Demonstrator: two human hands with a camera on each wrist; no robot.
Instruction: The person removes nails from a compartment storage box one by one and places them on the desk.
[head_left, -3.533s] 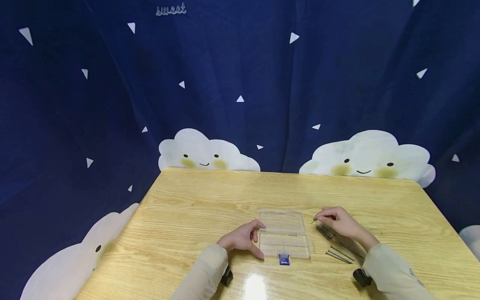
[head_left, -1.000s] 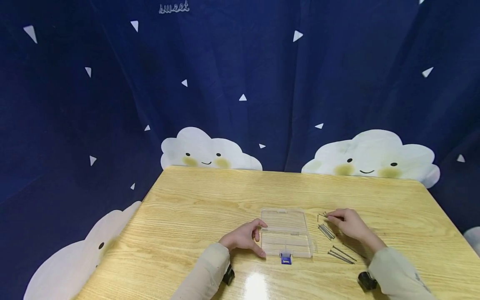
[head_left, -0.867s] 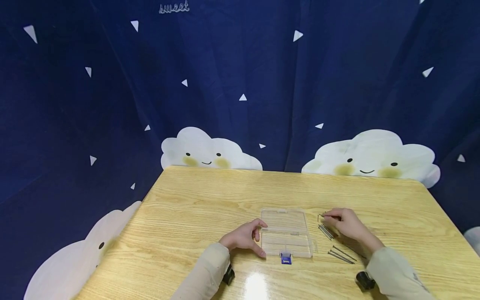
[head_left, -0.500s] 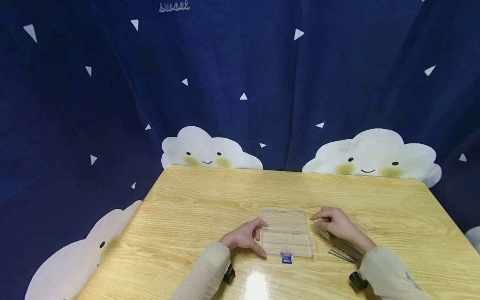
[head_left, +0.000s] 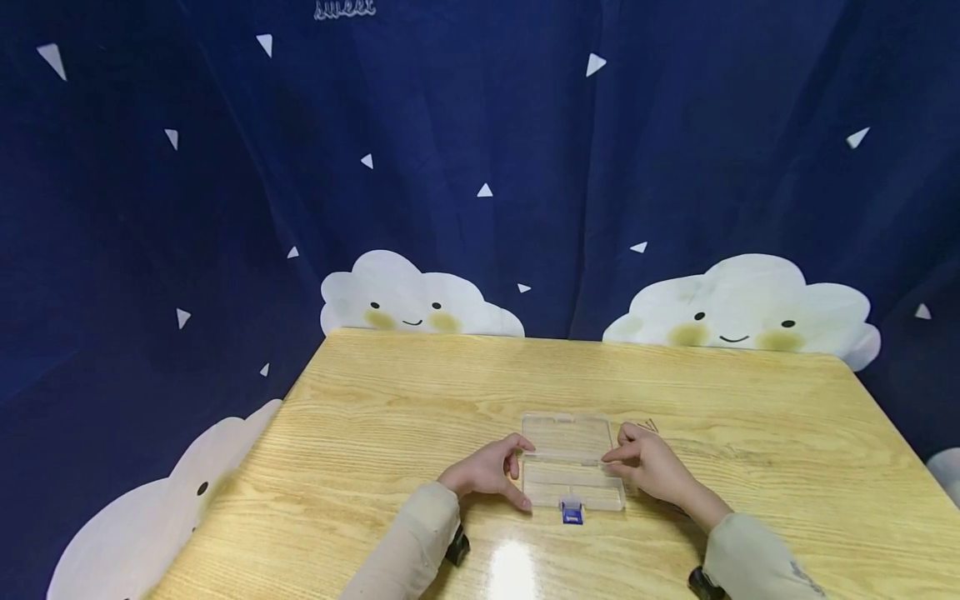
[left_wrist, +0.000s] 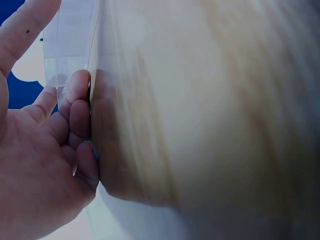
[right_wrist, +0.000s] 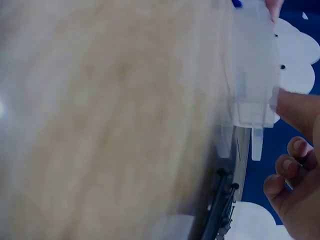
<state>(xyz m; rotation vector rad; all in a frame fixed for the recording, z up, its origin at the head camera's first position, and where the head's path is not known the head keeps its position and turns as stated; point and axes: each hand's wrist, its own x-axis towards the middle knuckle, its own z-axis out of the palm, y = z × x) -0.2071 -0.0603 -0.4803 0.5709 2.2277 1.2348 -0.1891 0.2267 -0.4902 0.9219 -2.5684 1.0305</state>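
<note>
A clear plastic box (head_left: 573,497) lies with its lid (head_left: 566,433) folded back and a blue latch (head_left: 572,514) at the front. My left hand (head_left: 487,471) holds the box's left side, thumb at the front corner and index finger by the hinge. Above the right rear of the divided base, my right hand (head_left: 651,468) pinches a small nail between thumb and index fingertips; the nail itself is barely discernible. Several small nails (head_left: 647,426) lie just behind that hand. Longer dark nails (right_wrist: 220,205) appear in the right wrist view; in the head view this hand covers them.
The wooden table (head_left: 420,383) carries the box and nails. A dark blue curtain (head_left: 450,125) with white clouds hangs behind its far edge. Black wrist camera mounts sit under the left sleeve (head_left: 408,542) and the right sleeve (head_left: 757,558).
My right hand has moved left from the small nails to the box's right side, after picking among them. The longer nails are now covered. My left hand has stayed on the box.
</note>
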